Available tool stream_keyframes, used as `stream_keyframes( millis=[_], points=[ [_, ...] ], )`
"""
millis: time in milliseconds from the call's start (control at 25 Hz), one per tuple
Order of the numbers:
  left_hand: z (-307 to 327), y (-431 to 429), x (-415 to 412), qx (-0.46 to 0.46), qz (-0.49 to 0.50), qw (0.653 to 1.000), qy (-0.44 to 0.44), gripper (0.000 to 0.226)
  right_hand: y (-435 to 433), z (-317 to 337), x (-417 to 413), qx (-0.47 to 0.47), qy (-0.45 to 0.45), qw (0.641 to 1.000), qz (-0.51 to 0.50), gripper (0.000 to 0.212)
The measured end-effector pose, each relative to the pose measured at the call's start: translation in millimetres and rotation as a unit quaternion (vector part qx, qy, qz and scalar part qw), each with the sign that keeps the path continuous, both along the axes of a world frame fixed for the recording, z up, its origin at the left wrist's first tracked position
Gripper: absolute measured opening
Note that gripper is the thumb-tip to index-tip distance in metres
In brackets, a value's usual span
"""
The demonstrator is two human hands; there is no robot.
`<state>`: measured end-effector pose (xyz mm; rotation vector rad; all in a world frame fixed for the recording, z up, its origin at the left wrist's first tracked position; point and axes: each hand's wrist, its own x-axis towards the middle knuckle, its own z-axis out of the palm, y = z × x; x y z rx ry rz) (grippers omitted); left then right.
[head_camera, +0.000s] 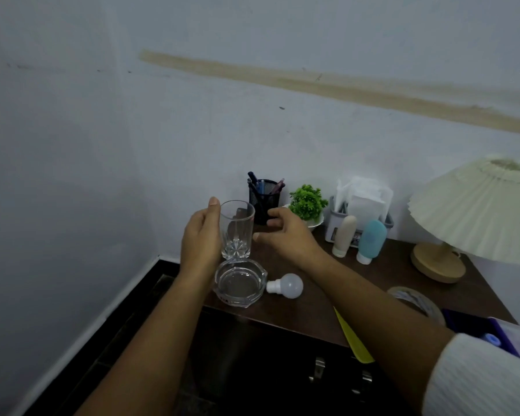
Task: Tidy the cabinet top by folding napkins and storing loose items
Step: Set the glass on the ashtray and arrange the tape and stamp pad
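Squarely between left hand (200, 241) and right hand (285, 235) fingers (275, 213), upright glass (237, 232).

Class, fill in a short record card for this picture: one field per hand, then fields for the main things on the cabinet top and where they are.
left hand: holds the glass by its side
right hand: beside the glass, fingers loosely curled, holding nothing
glass: clear, upright, just behind the ashtray
bulb: on its side, right of the ashtray
back row: pen holder, plant, napkin holder
tubes: cream tube and blue tube, cap-down before the napkin holder
lamp: right end of the cabinet top
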<state>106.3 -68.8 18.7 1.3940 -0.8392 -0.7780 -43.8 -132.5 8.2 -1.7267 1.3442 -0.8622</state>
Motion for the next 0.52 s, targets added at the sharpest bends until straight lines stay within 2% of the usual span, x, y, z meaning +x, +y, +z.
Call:
stream_keyframes(
  millis=[80, 160, 280, 520],
  points=[
    [-5, -7, 4, 0.039, -0.042, 0.997, 0.045, 0.049, -6, -4, 15, 0.010, -0.008, 1.000, 0.022, 0.080],
    [-6, -13, 8, 0.053, -0.085, 0.992, 0.080, 0.062, -13, -14, 28, 0.015, -0.032, 0.999, 0.040, 0.072],
    [-13, -21, 11, 0.071, -0.104, 0.989, 0.078, 0.082, -19, -25, 43, -0.005, -0.048, 0.998, 0.039, 0.060],
    [-3, -14, 16, 0.037, -0.108, 0.992, 0.060, 0.079, -8, -12, 39, -0.049, -0.051, 0.996, 0.046, 0.056]
  ],
)
